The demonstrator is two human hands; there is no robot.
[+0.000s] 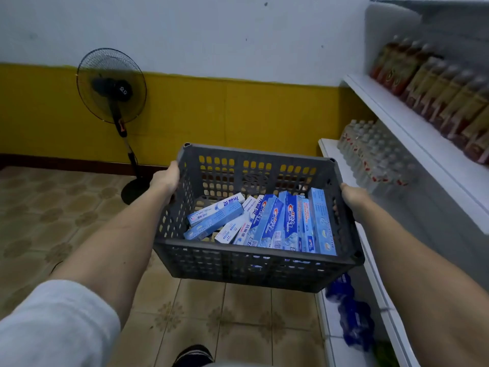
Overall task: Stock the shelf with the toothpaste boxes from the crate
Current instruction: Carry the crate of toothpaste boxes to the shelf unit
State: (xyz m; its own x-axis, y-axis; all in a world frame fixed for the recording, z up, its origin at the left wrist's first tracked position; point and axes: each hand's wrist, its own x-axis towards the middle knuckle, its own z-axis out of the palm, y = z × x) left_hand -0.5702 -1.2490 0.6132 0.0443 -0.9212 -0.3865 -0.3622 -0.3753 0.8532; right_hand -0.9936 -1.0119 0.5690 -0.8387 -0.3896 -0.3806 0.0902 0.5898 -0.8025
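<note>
You've got blue-white toothpaste boxes (267,223) jumbled flat and leaning in the dark perforated crate (246,263), roughly ten; white shelf (412,128) beside it.

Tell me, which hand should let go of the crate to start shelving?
Probably the right hand: the shelf stands on that side and most toothpaste boxes lie toward it. The left hand could steady the crate, though one-handed holding looks awkward.

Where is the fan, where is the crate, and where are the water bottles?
fan (111,86): head view, on the round cage.
crate (254,263): head view, on the near wall.
water bottles (375,157): head view, on the middle of the pack on the shelf.
</note>
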